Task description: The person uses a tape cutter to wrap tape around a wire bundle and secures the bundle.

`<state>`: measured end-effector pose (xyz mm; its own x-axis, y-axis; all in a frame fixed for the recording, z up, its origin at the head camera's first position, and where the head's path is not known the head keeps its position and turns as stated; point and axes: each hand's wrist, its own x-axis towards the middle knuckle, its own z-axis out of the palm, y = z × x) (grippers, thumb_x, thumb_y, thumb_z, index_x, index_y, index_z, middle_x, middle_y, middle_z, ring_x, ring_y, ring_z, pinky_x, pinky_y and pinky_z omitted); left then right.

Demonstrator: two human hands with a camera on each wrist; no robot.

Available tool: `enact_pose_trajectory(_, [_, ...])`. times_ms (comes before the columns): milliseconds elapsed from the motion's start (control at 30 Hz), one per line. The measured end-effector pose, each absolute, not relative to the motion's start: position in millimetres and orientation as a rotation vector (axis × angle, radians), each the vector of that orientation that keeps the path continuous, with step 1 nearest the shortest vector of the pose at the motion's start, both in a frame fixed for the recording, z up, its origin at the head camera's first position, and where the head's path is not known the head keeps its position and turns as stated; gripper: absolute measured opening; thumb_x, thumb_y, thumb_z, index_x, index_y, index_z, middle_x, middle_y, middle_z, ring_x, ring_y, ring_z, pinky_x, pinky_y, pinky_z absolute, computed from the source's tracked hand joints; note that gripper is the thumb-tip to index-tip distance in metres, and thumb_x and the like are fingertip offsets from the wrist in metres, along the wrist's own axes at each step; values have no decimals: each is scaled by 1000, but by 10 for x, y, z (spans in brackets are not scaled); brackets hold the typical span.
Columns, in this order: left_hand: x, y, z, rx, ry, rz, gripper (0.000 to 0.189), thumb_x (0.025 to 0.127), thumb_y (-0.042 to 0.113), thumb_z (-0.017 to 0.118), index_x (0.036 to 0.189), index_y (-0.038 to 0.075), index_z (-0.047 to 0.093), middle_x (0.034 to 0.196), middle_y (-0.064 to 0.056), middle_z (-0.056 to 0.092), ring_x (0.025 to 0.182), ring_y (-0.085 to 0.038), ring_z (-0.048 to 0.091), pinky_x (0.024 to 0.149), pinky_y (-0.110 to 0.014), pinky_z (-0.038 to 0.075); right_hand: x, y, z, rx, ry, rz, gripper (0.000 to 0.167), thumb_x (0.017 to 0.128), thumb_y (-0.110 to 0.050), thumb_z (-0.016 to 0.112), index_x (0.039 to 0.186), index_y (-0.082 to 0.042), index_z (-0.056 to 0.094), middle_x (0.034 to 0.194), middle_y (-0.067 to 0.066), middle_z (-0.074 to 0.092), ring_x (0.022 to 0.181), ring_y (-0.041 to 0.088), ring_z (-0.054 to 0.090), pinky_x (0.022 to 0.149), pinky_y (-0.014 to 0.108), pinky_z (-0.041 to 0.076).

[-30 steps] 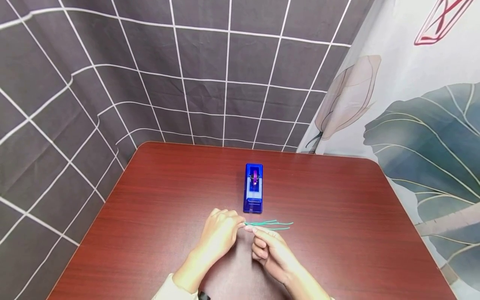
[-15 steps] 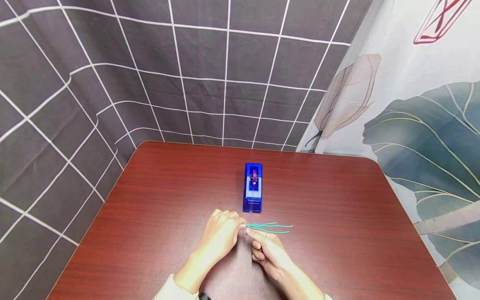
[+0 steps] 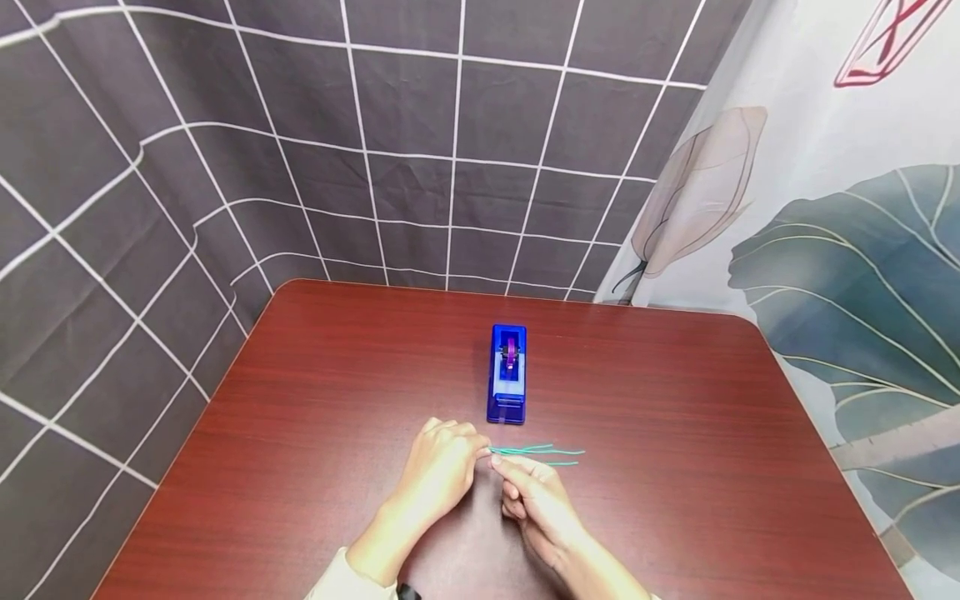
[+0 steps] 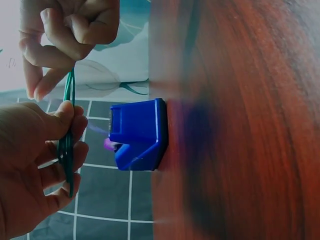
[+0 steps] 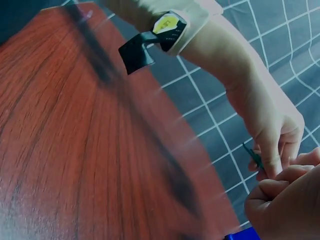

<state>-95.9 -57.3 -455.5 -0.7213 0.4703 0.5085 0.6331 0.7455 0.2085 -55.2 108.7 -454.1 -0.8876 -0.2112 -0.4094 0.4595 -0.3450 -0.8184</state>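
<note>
My left hand (image 3: 442,458) grips a bundle of thin green strands (image 3: 536,451), perhaps wires, between thumb and fingers. Their loose ends spread out to the right. In the left wrist view the strands (image 4: 69,150) run across the left fingers and pass up behind the right hand (image 4: 67,30). My right hand (image 3: 543,500) is close against the left fingertips, its thumb and forefinger brought together beside the bundle. Whether anything thin lies between those fingertips is too small to tell. A blue tape dispenser (image 3: 507,375) with a purple core stands just beyond both hands.
The reddish-brown wooden table (image 3: 337,358) lies under the hands. A dark grid-patterned curtain (image 3: 405,167) hangs behind and to the left, a white leaf-print curtain (image 3: 810,250) to the right. A black strap mount (image 5: 137,52) sits on the left wrist.
The right fingertips have shifted very slightly at the bundle, and the right hand covers part of the lower strand. The left hand and the dispenser stay in place.
</note>
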Motion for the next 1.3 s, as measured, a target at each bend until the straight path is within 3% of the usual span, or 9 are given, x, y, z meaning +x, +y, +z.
enact_pose_trajectory(467, [-948, -552, -4447, -889, -2446, -536, 5, 81, 18, 80, 82, 17, 75, 73, 8, 65, 66, -16, 59, 66, -32, 43, -536, 1053, -4440, 389, 1536, -2309, 15, 98, -12, 65, 90, -12, 77, 56, -11, 44, 42, -1, 30, 50, 19, 26])
enact_pose_trajectory(567, [-949, -553, -4436, -886, -2452, -556, 5, 82, 19, 79, 81, 16, 75, 72, 7, 66, 65, -15, 59, 66, -32, 43, -539, 1035, -4454, 403, 1702, -2285, 11, 95, -10, 68, 95, -3, 77, 55, -9, 45, 44, 1, 31, 48, 19, 27])
enact_pose_trajectory(733, [-955, -553, -4399, -872, -2456, -605, 5, 85, 18, 77, 81, 15, 76, 71, 6, 66, 65, -16, 61, 66, -32, 43, -570, 1025, -4493, 349, 2050, -2175, 26, 92, -10, 72, 104, 13, 71, 51, -6, 48, 48, 3, 37, 48, 18, 29])
enact_pose_trajectory(1033, [-958, -553, -4371, -857, -2469, -616, 5, 84, 19, 79, 82, 16, 76, 73, 7, 68, 67, -15, 62, 66, -32, 44, -620, 1062, -4579, 262, 2245, -2134, 23, 91, -6, 73, 97, 16, 70, 51, -5, 53, 47, 5, 45, 46, 16, 29])
enact_pose_trajectory(1300, [-955, -558, -4377, -839, -2507, -628, 5, 85, 20, 78, 82, 16, 77, 74, 7, 69, 69, -15, 63, 67, -32, 45, -603, 1066, -4582, 251, 2088, -2263, 18, 90, -2, 71, 97, 15, 68, 52, -7, 50, 47, 1, 38, 46, 16, 27])
